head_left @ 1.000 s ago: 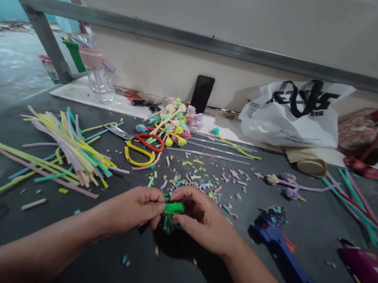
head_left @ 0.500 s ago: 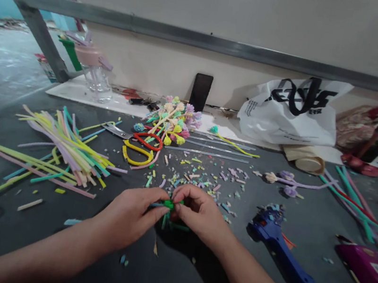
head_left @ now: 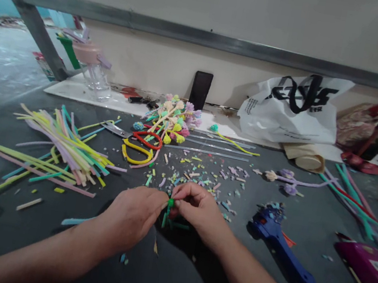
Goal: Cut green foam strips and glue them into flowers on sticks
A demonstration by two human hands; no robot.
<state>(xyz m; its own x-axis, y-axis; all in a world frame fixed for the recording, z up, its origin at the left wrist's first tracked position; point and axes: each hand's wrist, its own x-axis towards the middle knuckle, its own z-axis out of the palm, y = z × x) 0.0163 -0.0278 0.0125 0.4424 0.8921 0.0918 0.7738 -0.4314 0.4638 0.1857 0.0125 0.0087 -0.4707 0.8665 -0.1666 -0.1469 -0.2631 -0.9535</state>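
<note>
Between the fingertips of both hands is a small green pipe-cleaner piece (head_left: 171,203), mostly covered by the fingers. My left hand (head_left: 140,210) pinches it from the left, its back turned up. From the right, the thumb and index finger of my right hand (head_left: 196,207) close on the same piece. Short green offcuts (head_left: 179,226) lie on the dark table (head_left: 90,264) just below the fingers. Colourful clippings (head_left: 205,177) are scattered beyond the hands.
Left are a pile of pipe cleaners (head_left: 66,146) and scissors (head_left: 138,145). Behind lie pipe-cleaner flowers (head_left: 171,117), clear glue sticks (head_left: 208,153) and an upright phone (head_left: 200,90). A blue glue gun (head_left: 282,252), purple device (head_left: 363,262) and white bag (head_left: 286,114) stand right.
My left hand has rolled over so its back faces up more, and its fingers hide more of the piece. My right hand keeps its pinch almost in place.
</note>
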